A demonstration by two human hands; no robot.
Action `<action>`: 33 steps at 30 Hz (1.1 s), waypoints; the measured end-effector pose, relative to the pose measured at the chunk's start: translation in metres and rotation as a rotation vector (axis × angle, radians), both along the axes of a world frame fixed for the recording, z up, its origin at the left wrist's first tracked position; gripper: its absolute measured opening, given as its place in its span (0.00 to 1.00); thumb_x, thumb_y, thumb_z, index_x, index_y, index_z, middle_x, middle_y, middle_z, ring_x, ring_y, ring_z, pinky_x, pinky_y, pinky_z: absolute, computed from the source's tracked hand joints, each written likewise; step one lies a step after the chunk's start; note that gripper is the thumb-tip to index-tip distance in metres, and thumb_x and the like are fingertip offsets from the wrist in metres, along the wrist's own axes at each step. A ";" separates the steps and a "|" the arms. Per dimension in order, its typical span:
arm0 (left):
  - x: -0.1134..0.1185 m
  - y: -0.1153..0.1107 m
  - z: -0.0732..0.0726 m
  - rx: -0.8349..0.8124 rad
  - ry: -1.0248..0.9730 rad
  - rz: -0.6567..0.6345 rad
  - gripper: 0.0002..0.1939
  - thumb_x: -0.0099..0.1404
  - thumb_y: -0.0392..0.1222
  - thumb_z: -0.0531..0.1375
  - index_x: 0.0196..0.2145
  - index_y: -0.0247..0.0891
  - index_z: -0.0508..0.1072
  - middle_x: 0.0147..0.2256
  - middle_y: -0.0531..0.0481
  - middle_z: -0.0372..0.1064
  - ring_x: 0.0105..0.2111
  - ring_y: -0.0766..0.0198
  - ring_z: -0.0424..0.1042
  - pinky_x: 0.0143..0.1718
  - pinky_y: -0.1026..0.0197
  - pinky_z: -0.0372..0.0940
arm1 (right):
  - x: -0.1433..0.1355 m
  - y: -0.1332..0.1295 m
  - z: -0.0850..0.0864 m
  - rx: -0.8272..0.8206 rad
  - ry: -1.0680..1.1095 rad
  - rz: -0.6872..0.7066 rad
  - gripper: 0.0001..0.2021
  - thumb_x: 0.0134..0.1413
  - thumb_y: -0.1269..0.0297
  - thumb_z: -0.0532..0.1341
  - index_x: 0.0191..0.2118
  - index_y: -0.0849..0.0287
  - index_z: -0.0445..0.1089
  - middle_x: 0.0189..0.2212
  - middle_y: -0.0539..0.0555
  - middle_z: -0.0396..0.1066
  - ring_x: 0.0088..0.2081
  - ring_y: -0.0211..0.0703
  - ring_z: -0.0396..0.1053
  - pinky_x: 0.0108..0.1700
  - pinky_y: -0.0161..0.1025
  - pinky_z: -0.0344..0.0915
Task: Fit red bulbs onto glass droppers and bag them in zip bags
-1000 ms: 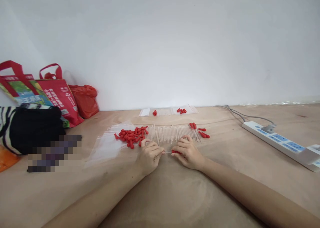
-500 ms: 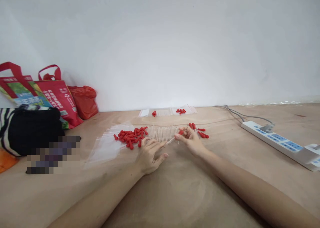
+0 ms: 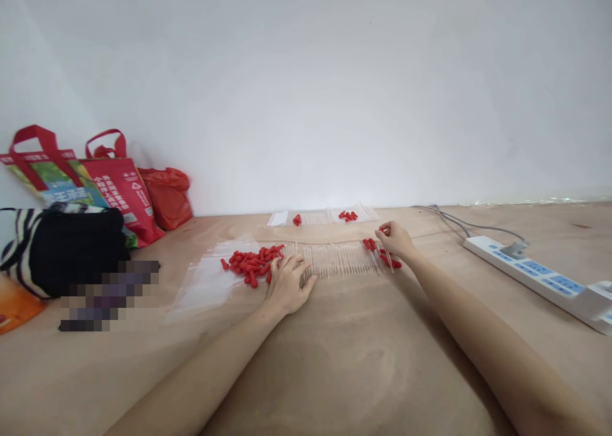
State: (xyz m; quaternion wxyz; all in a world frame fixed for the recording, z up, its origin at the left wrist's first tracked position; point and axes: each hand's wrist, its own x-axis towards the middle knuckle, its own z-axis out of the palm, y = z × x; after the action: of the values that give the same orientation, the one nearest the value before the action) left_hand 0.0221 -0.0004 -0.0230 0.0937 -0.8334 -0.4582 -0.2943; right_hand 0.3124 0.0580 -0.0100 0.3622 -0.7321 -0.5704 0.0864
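Note:
My right hand [image 3: 396, 239] is closed at the far right of the row of tubes. Its fingertips pinch a red rubber bulb [image 3: 381, 230], and a thin clear dropper tube [image 3: 389, 256] slants down from it. Beneath lie several red-bulbed droppers [image 3: 391, 260], side by side. My left hand [image 3: 289, 287] rests low over the left end of a row of clear tubes [image 3: 339, 259], fingers apart; whether a fingertip touches a tube, I cannot tell. Just left of that hand is a pile of loose red rubber bulbs [image 3: 249, 262], partly hidden by its fingers.
Clear plastic bags [image 3: 205, 283] lie under and left of the pile. Farther back, a bag [image 3: 325, 217] holds tubes and red bulbs. A white power strip [image 3: 535, 276] with a grey cable is on the right. Red shopping bags [image 3: 119, 197] and a black cloth item [image 3: 81, 251] stand left.
My right hand has moved right and away from my left hand, carrying the dropper to the red-bulbed ones. The row of tubes is now uncovered. My left hand stays near the pile.

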 end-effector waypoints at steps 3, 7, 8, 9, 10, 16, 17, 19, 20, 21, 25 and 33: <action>0.000 0.001 -0.001 -0.008 0.014 0.020 0.11 0.57 0.45 0.56 0.36 0.41 0.71 0.42 0.45 0.67 0.45 0.54 0.61 0.48 0.45 0.44 | -0.012 0.001 -0.005 -0.066 -0.096 -0.038 0.12 0.48 0.59 0.53 0.36 0.58 0.65 0.31 0.54 0.71 0.36 0.45 0.67 0.37 0.40 0.57; 0.000 0.001 -0.002 -0.033 0.028 0.025 0.11 0.57 0.45 0.56 0.37 0.41 0.71 0.43 0.45 0.67 0.46 0.53 0.61 0.49 0.44 0.43 | -0.008 -0.001 -0.003 -0.104 -0.167 -0.068 0.16 0.48 0.54 0.53 0.39 0.59 0.65 0.33 0.55 0.71 0.38 0.48 0.66 0.39 0.42 0.56; 0.000 0.001 -0.002 -0.040 0.029 0.028 0.11 0.57 0.45 0.56 0.37 0.41 0.71 0.43 0.45 0.67 0.46 0.53 0.61 0.49 0.44 0.43 | -0.003 -0.002 -0.001 -0.116 -0.167 -0.078 0.16 0.48 0.54 0.53 0.39 0.59 0.65 0.33 0.56 0.71 0.38 0.48 0.66 0.39 0.42 0.57; 0.000 0.001 -0.002 -0.046 0.030 0.031 0.11 0.57 0.46 0.55 0.37 0.42 0.71 0.43 0.45 0.67 0.46 0.53 0.61 0.49 0.43 0.43 | 0.002 -0.002 0.000 -0.136 -0.164 -0.086 0.16 0.48 0.54 0.53 0.39 0.59 0.65 0.34 0.56 0.71 0.39 0.48 0.66 0.38 0.41 0.57; -0.001 0.001 -0.002 -0.051 0.031 0.036 0.11 0.57 0.46 0.55 0.37 0.42 0.71 0.43 0.45 0.67 0.46 0.54 0.61 0.49 0.43 0.43 | 0.009 -0.002 0.002 -0.169 -0.159 -0.083 0.16 0.48 0.55 0.53 0.38 0.59 0.66 0.34 0.57 0.71 0.39 0.48 0.66 0.37 0.40 0.58; -0.001 0.003 -0.003 -0.068 0.050 0.054 0.13 0.58 0.47 0.54 0.39 0.42 0.71 0.45 0.44 0.67 0.47 0.54 0.61 0.49 0.43 0.43 | 0.035 -0.008 0.002 -0.359 -0.088 0.112 0.10 0.42 0.60 0.60 0.30 0.60 0.70 0.30 0.54 0.72 0.33 0.42 0.68 0.30 0.32 0.60; -0.001 0.003 -0.003 -0.071 0.047 0.052 0.13 0.58 0.47 0.54 0.39 0.42 0.70 0.44 0.45 0.67 0.47 0.54 0.61 0.49 0.43 0.42 | 0.035 -0.009 0.000 -0.367 -0.079 0.128 0.10 0.41 0.60 0.61 0.29 0.60 0.71 0.29 0.53 0.72 0.31 0.40 0.68 0.29 0.31 0.59; -0.001 0.002 -0.004 -0.072 0.036 0.044 0.12 0.59 0.47 0.54 0.38 0.42 0.71 0.43 0.46 0.68 0.46 0.55 0.62 0.50 0.43 0.40 | 0.033 -0.012 -0.003 -0.380 -0.070 0.146 0.08 0.40 0.62 0.61 0.28 0.61 0.71 0.26 0.52 0.72 0.28 0.37 0.68 0.26 0.29 0.59; -0.001 0.002 -0.004 -0.069 0.030 0.040 0.11 0.59 0.46 0.54 0.38 0.42 0.71 0.42 0.47 0.69 0.45 0.55 0.63 0.51 0.43 0.39 | 0.031 -0.013 -0.003 -0.382 -0.071 0.146 0.07 0.39 0.64 0.61 0.27 0.61 0.71 0.24 0.52 0.72 0.27 0.37 0.67 0.25 0.29 0.58; -0.001 0.001 -0.003 -0.063 0.025 0.038 0.11 0.59 0.46 0.54 0.37 0.42 0.71 0.41 0.48 0.70 0.44 0.56 0.63 0.51 0.43 0.39 | 0.031 -0.013 -0.003 -0.383 -0.076 0.142 0.06 0.39 0.65 0.62 0.26 0.61 0.71 0.23 0.51 0.71 0.26 0.37 0.67 0.25 0.29 0.58; -0.001 -0.002 -0.001 -0.036 0.034 0.054 0.10 0.59 0.44 0.53 0.36 0.41 0.71 0.35 0.48 0.71 0.41 0.56 0.65 0.51 0.44 0.39 | 0.032 -0.012 0.006 -0.346 -0.110 0.089 0.05 0.38 0.65 0.61 0.24 0.61 0.70 0.22 0.53 0.71 0.26 0.39 0.67 0.25 0.31 0.56; 0.000 -0.004 0.003 0.006 0.086 0.154 0.14 0.57 0.47 0.54 0.38 0.37 0.71 0.46 0.39 0.65 0.48 0.49 0.59 0.50 0.40 0.43 | -0.014 -0.018 0.016 0.070 -0.161 0.047 0.07 0.46 0.62 0.55 0.31 0.58 0.66 0.32 0.53 0.70 0.35 0.42 0.65 0.35 0.37 0.56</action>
State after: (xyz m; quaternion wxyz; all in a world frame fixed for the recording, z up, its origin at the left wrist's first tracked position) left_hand 0.0222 -0.0043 -0.0201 0.1383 -0.8073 -0.5156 -0.2514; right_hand 0.2987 0.0399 0.0059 0.3383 -0.7100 -0.6175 0.0156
